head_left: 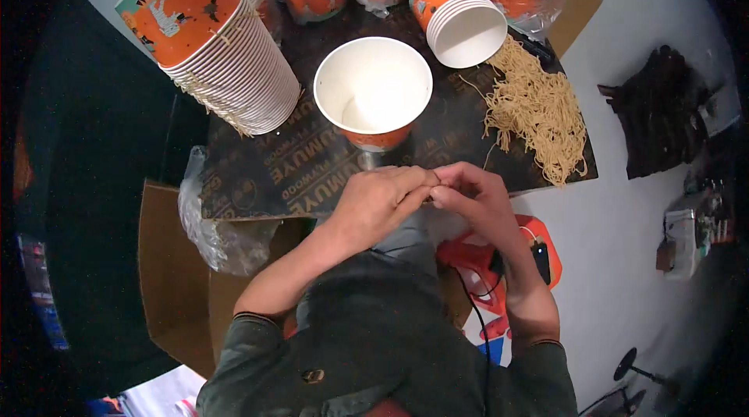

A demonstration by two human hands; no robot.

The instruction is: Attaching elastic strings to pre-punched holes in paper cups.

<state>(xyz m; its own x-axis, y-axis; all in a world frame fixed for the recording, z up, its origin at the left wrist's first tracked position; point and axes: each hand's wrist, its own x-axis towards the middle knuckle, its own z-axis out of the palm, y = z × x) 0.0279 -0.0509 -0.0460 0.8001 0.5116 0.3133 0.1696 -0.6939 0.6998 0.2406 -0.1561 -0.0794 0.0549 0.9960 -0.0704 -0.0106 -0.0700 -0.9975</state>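
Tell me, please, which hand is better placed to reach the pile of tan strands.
Probably the right hand: the strands lie on its side of the board, while the left hand is farther from them. The hands meet at the fingertips, near the board's front edge.

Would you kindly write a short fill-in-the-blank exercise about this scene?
1. Of the left hand and right hand, the ____ is nearer the tan string pile.
2. The inside of the upright centre cup is ____.
3. The tall cup stack is on that cup's ____ side.

Missing words: right; white; left.
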